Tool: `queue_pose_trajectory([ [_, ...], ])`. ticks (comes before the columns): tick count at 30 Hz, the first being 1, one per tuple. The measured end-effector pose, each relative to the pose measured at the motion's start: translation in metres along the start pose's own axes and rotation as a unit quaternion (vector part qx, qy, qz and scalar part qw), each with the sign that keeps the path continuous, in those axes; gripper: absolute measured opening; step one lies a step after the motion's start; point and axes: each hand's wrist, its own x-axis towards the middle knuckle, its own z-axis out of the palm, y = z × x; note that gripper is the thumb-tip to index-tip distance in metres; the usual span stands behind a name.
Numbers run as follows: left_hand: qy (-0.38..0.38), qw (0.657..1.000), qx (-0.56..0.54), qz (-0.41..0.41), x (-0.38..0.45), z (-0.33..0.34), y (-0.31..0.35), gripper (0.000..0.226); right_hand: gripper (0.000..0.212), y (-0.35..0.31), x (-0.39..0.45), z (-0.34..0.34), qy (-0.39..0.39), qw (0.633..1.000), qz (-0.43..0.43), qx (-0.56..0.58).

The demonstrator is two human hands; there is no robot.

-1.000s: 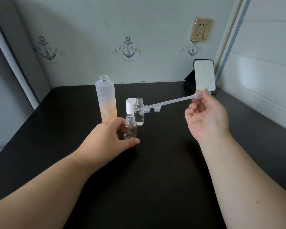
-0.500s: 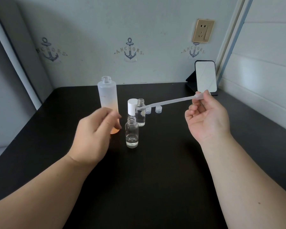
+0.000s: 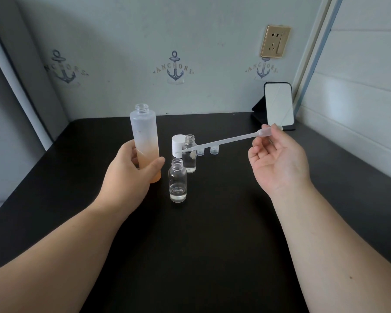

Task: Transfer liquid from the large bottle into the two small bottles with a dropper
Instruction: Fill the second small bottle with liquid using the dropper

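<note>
A tall frosted large bottle (image 3: 144, 134), open at the top and fading to orange below, stands on the black table (image 3: 201, 245). My left hand (image 3: 129, 177) is wrapped around its lower half. Two small clear bottles stand uncapped to its right: the near one (image 3: 177, 180) holds a little liquid, the far one (image 3: 190, 158) holds more. My right hand (image 3: 278, 159) pinches the bulb of a clear plastic dropper (image 3: 226, 141), whose tip points left above the far small bottle.
The large bottle's white cap (image 3: 178, 146) stands behind the small bottles. Two small clear caps (image 3: 200, 152) (image 3: 214, 149) lie further back. A small mirror on a black stand (image 3: 279, 106) sits at the back right corner, by the wall.
My left hand let go of the near small bottle, moved left and took hold of the large bottle. My right hand and the dropper have barely moved.
</note>
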Motion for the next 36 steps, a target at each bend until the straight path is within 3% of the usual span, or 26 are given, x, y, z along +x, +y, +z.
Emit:
queue_pose_trajectory([
  [4, 0.002, 1.0, 0.026, 0.003, 0.002, 0.0, 0.0, 0.032, 0.01, 0.001, 0.0, 0.0, -0.003, 1.0, -0.001, -0.003],
  [10, 0.004, 1.0, 0.002, 0.023, -0.001, -0.001, 0.003, 0.037, 0.011, 0.0, -0.002, 0.002, -0.007, 1.0, -0.002, 0.001],
  [14, -0.004, 0.999, -0.006, 0.048, -0.005, -0.004, 0.006, 0.038, 0.027, -0.001, -0.002, 0.004, -0.019, 1.0, -0.011, 0.012],
  [28, 0.0, 0.996, 0.044, 0.076, -0.009, -0.007, 0.014, 0.063, 0.012, 0.0, -0.003, 0.002, -0.039, 0.999, -0.023, 0.009],
  [36, 0.049, 0.989, 0.096, 0.103, -0.004, -0.008, 0.002, 0.046, 0.011, -0.002, -0.003, 0.002, -0.02, 0.999, -0.035, -0.014],
])
